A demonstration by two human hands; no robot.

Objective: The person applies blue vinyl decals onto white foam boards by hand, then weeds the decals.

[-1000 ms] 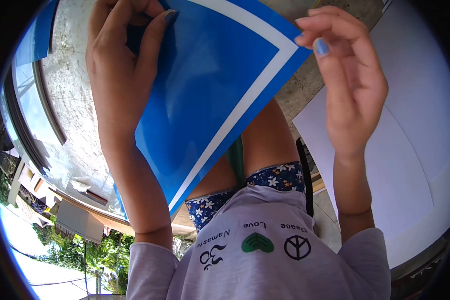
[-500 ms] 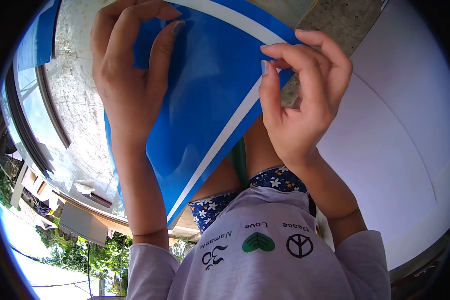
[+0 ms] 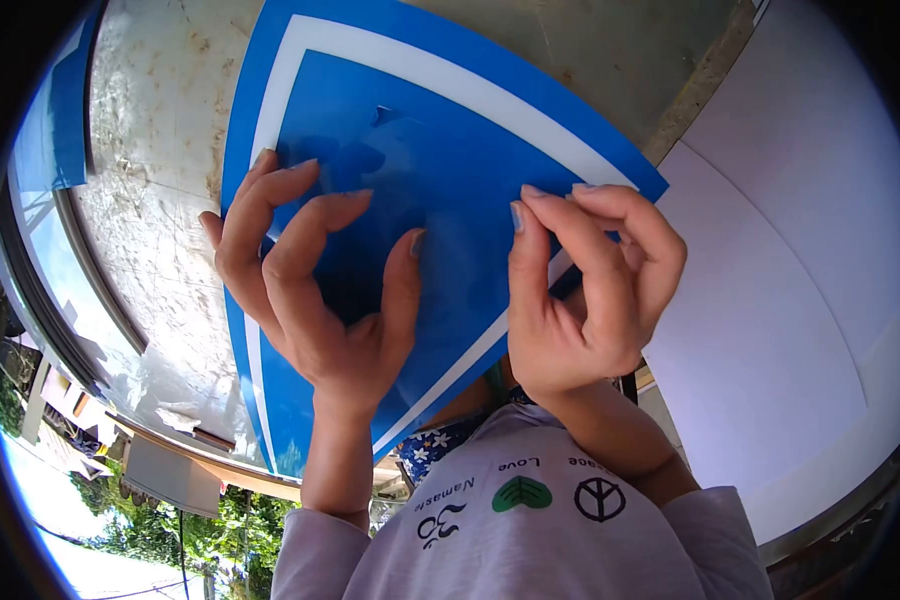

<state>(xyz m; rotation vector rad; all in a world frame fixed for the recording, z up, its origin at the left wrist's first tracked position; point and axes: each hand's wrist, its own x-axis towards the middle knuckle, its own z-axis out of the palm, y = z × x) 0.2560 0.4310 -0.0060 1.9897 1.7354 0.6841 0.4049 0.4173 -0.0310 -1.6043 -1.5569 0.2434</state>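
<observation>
A glossy blue panel [image 3: 450,150] with a white stripe along its border lies under both hands, one corner pointing right and its narrow end toward my body. A small dark mark or lifted flap [image 3: 382,116] shows near its upper middle. My left hand [image 3: 320,270] is over the panel's left part, its fingers curved and spread apart with nothing between them. Over the right side of the panel, my right hand [image 3: 595,290] has thumb and index fingertip pressed together. Whatever the pinch holds, if anything, is too small or thin to make out.
A scratched whitish work surface [image 3: 160,200] extends left beneath the panel, with another blue piece [image 3: 55,130] at its far left. To the right stands a large white sheet or board [image 3: 770,250]. Trees [image 3: 240,550] and cluttered objects show at lower left.
The blue panel has shifted, so its upper edge and corners now show. My left hand has come down and right, fingers spreading. My right hand has lowered, still pinched.
</observation>
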